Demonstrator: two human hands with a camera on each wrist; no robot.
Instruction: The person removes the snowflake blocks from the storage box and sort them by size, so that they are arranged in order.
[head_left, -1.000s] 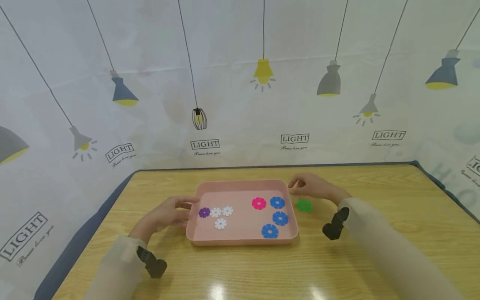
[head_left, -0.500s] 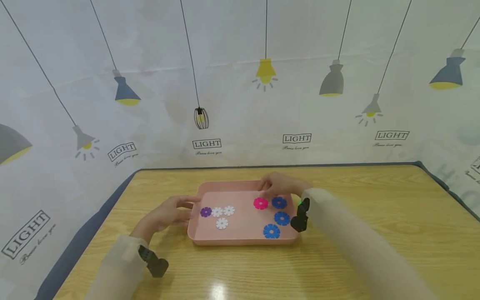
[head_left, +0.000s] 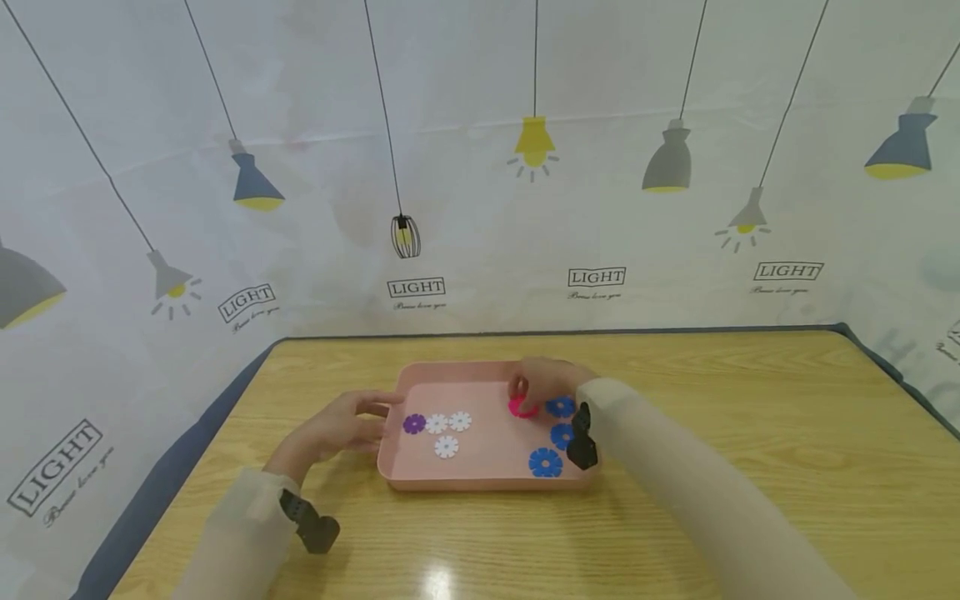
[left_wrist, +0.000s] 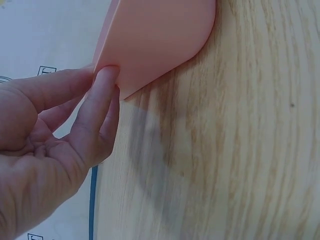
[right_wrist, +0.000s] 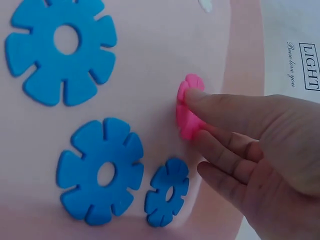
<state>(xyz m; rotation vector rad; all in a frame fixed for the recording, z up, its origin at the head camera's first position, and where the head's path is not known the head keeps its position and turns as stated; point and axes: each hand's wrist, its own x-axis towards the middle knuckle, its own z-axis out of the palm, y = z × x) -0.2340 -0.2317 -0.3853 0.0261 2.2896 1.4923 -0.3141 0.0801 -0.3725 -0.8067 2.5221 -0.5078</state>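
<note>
My right hand point(head_left: 546, 379) reaches into the pink tray point(head_left: 487, 483) and pinches a pink flower-shaped plastic disc point(right_wrist: 190, 117). In the right wrist view, the disc stands tilted, with the thumb over its face and fingers at its edge. Beside it lie several blue slotted discs point(right_wrist: 106, 174), flat on the tray floor. At the tray's left end, my left hand point(head_left: 348, 427) grips the side wall. The left wrist view shows fingertips point(left_wrist: 107, 75) against the outside of that wall, close to the rim.
A purple disc point(head_left: 414, 424) and white discs point(head_left: 446, 447) lie in the tray's left half. The tray stands on a wood-grain table point(head_left: 465, 550). Behind rises a pale wall covering point(head_left: 480, 183) printed with lamps.
My right hand has moved left from outside the tray's right edge to the pink disc and taken hold of it. The sleeve now covers the green disc. My left hand stays put.
</note>
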